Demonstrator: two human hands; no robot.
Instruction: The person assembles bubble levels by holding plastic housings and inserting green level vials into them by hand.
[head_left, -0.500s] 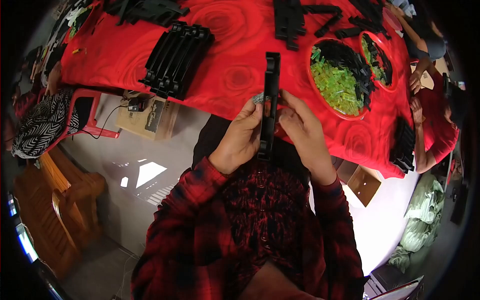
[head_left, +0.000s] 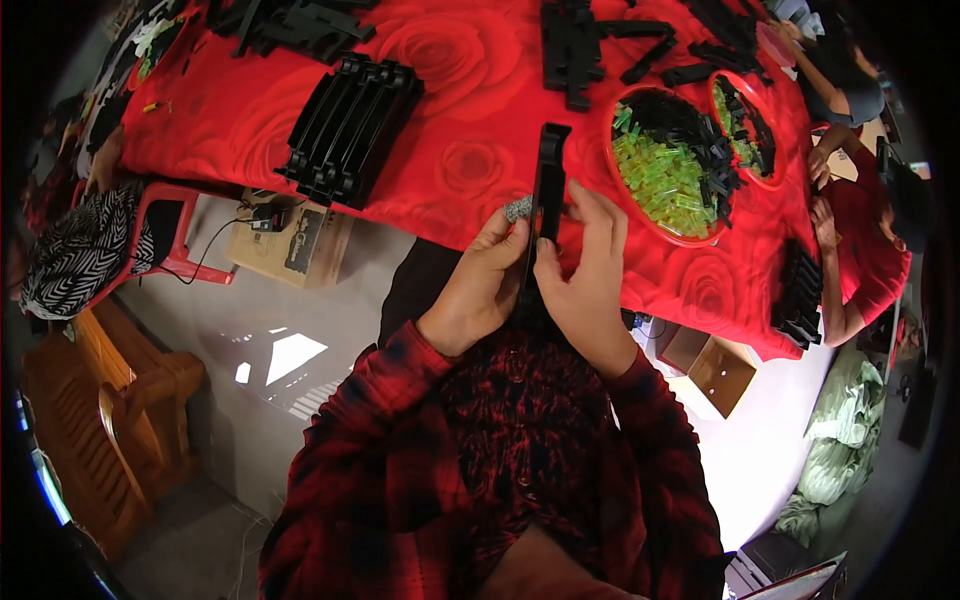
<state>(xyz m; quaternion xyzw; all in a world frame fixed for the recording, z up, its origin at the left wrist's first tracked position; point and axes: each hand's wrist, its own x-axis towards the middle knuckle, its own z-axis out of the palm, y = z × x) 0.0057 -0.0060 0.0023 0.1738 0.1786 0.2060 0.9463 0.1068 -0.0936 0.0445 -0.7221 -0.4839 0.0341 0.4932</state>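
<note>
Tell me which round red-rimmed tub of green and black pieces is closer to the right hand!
The larger red-rimmed tub, on the left of the two. The smaller red-rimmed tub sits beyond it, farther from the right hand.

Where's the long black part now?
In the head view, the long black part is central, between the left hand and right hand, left of the larger red basin.

The left hand [head_left: 478, 292] grips a long black bar [head_left: 550, 180], with something grey and speckled, perhaps a pad [head_left: 517, 208], at its fingertips. The right hand [head_left: 590, 285] has its thumb against the bar. On the red tablecloth [head_left: 465, 165], similar bars [head_left: 355, 130] lie left; a basin [head_left: 672, 236] of yellow-green and black pieces [head_left: 665, 175] sits right.
</note>
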